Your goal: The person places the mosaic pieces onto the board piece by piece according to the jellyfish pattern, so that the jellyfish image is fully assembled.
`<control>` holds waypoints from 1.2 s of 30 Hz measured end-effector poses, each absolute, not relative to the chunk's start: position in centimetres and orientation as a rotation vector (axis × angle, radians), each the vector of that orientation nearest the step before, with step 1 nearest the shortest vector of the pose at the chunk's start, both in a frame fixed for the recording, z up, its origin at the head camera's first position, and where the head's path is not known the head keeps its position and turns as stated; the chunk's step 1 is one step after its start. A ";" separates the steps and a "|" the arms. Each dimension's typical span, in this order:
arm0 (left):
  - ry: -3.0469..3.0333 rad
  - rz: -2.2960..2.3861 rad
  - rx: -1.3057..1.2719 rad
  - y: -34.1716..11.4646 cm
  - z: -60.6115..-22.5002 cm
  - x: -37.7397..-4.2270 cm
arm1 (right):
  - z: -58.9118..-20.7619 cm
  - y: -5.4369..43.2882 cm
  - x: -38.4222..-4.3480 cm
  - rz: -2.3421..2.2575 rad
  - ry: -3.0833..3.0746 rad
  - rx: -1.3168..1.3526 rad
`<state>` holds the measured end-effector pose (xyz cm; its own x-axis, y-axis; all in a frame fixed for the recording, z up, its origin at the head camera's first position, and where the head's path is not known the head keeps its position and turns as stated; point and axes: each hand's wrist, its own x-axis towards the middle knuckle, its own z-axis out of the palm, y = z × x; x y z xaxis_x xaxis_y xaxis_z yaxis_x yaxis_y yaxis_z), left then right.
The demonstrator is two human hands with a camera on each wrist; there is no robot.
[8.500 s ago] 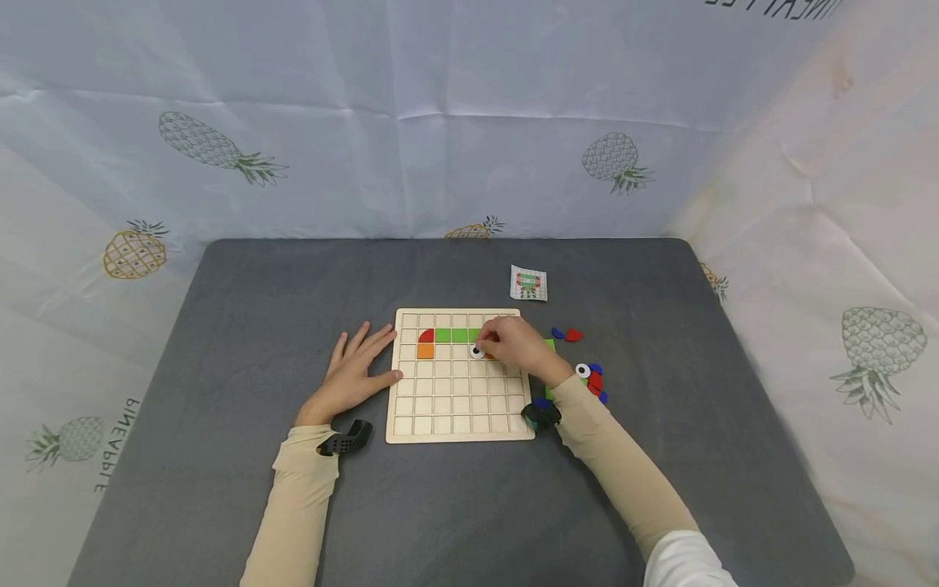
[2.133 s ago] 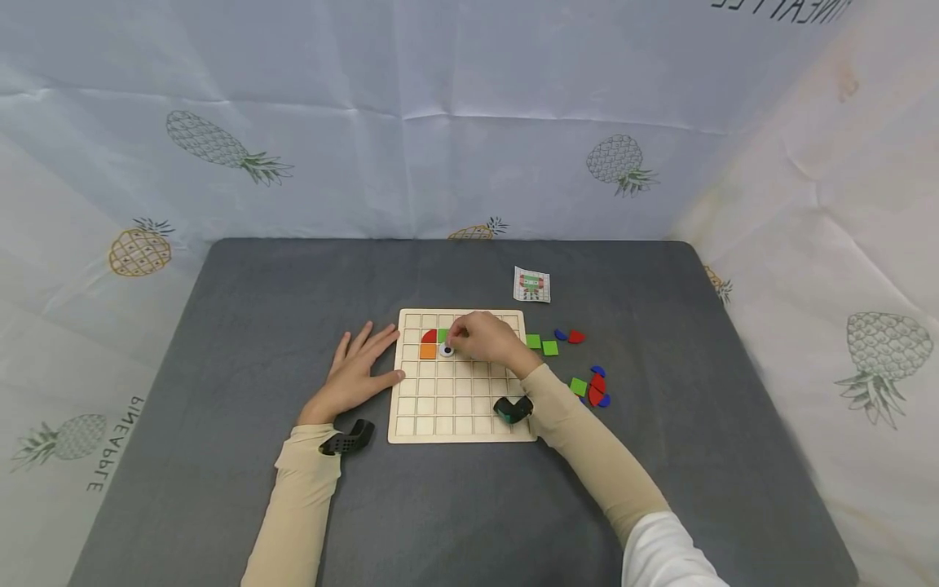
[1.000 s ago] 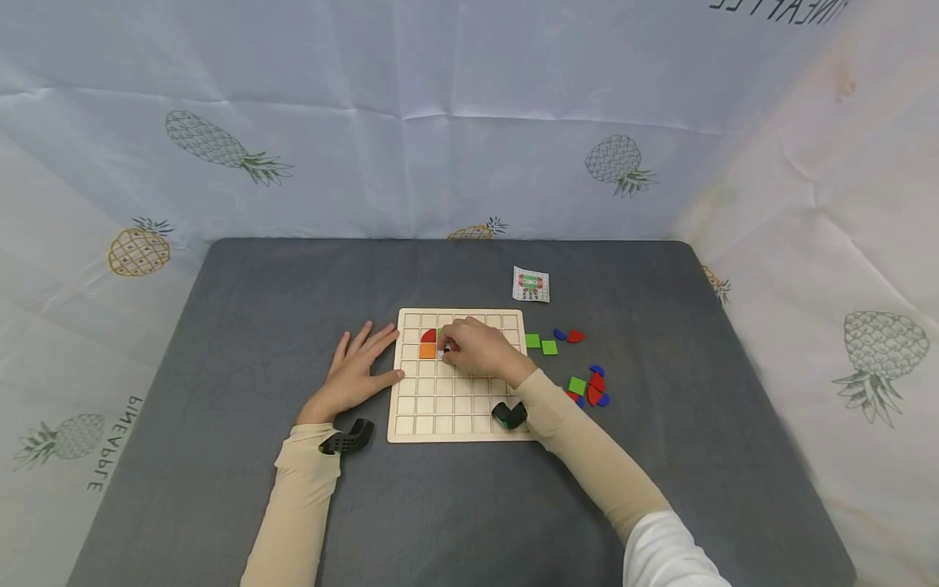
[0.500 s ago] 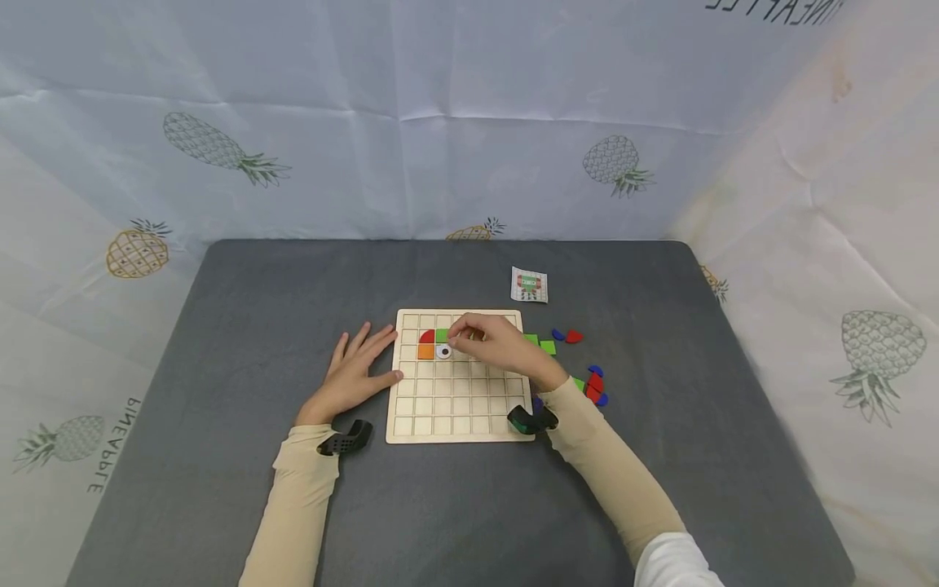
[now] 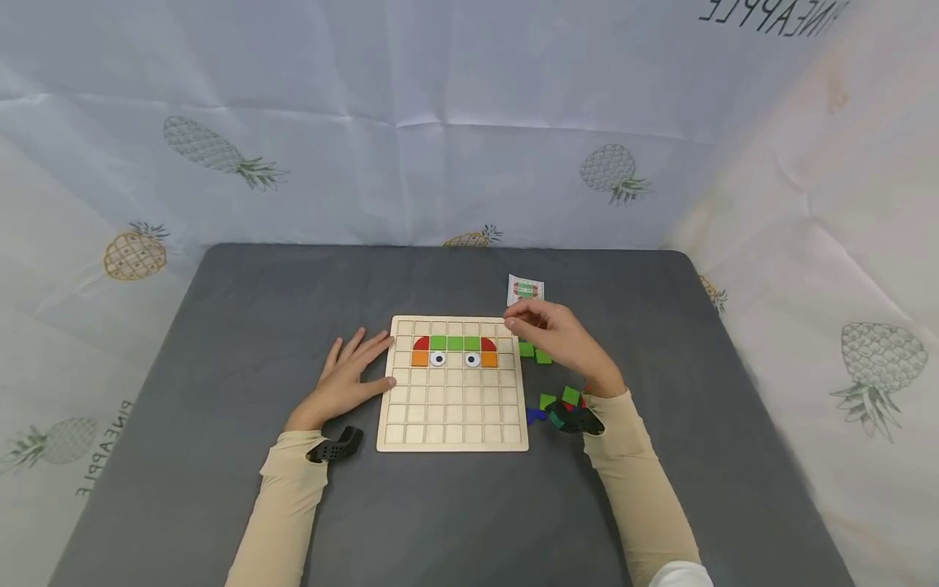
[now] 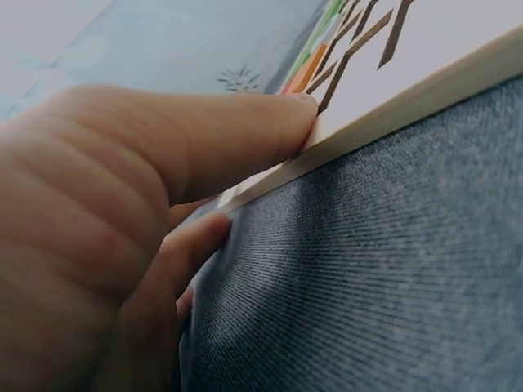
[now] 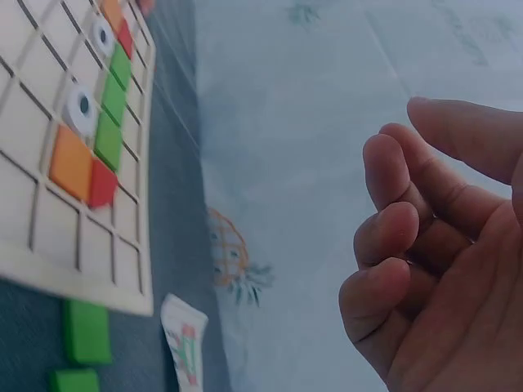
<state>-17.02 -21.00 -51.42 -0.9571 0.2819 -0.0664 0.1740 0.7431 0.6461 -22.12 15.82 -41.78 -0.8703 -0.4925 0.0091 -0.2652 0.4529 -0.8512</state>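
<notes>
A light wooden grid board [image 5: 452, 416] lies on the table. Near its top, three green squares [image 5: 455, 343] sit in a row between two red rounded-corner tiles [image 5: 421, 343]. Below them are a left eye tile [image 5: 438, 359] and a right eye tile [image 5: 473, 359], flanked by orange squares [image 5: 420, 359]. My left hand [image 5: 342, 383] is spread at the board's left edge, thumb [image 6: 245, 126] resting on the rim. Over the upper right corner, my right hand [image 5: 555, 333] hovers with loosely bent fingers [image 7: 384, 167] and nothing between them.
Beside the board on the right lie loose green squares [image 5: 543, 357], a blue piece [image 5: 536, 415] and several others partly hidden by the right wrist's black band [image 5: 583, 420]. A small printed pattern card [image 5: 526, 287] lies behind, its lower part covered by my right hand.
My right hand set the second eye tile beside the left orange square, let it go, then moved right, off the tiles. The left hand stays at the board's edge.
</notes>
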 end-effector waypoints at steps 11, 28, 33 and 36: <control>2.801 1.021 0.422 -20.9 -52.1 -16.5 | -42.6 21.0 -22.7 -1.338 2.556 -0.510; 2.707 0.917 0.456 -20.9 -50.5 -16.9 | -43.9 23.9 -24.8 -1.303 2.474 -0.505; 2.797 0.883 0.479 -20.4 -50.6 -17.0 | -44.2 24.7 -25.0 -1.270 2.493 -0.476; 2.831 0.877 0.478 -20.0 -50.7 -17.1 | -44.5 25.5 -25.2 -1.180 2.538 -0.434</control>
<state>-17.10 -19.96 -50.65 -0.9398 0.3394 -0.0388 0.2580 0.7797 0.5705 -25.19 25.46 -44.51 -0.9066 -0.3951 -0.1480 -0.1415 0.6151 -0.7756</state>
